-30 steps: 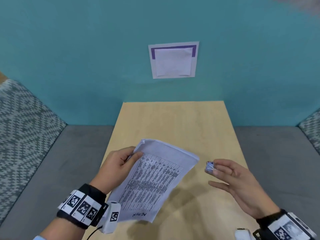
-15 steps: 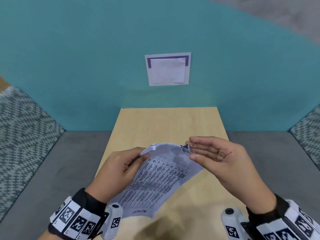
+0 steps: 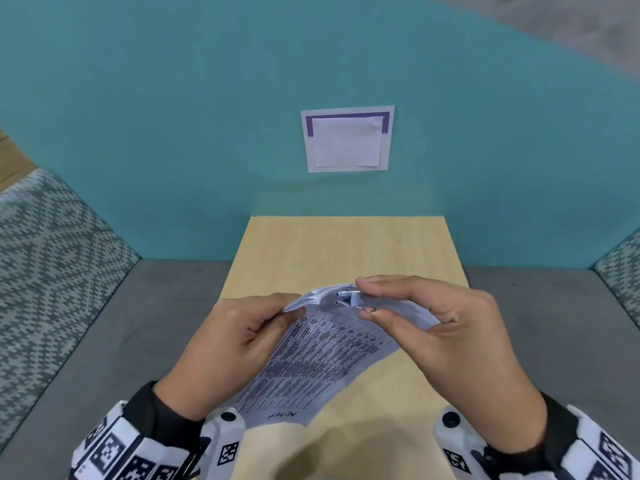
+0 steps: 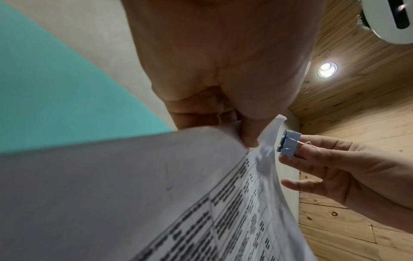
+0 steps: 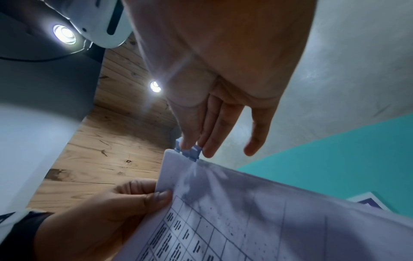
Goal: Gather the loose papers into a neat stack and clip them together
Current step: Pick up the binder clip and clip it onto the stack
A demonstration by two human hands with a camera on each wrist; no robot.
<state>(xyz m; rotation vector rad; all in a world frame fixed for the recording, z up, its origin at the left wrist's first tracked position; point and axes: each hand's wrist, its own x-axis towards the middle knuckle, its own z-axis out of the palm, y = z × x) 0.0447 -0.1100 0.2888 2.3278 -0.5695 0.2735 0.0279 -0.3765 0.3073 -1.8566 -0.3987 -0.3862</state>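
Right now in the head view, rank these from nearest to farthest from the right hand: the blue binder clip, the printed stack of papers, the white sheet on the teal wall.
1. Blue binder clip: pinched in the right hand.
2. Printed stack of papers: just left, below the fingertips.
3. White sheet on the teal wall: far up, behind the table.

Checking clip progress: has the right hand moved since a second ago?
Yes. The right hand with the binder clip moved left over the table to the papers' top edge.

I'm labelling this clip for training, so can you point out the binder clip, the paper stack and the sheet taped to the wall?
binder clip (image 4: 288,145): left wrist view, on its blue body.
paper stack (image 3: 322,362): head view, on the printed table.
sheet on the wall (image 3: 347,140): head view, on its white middle.
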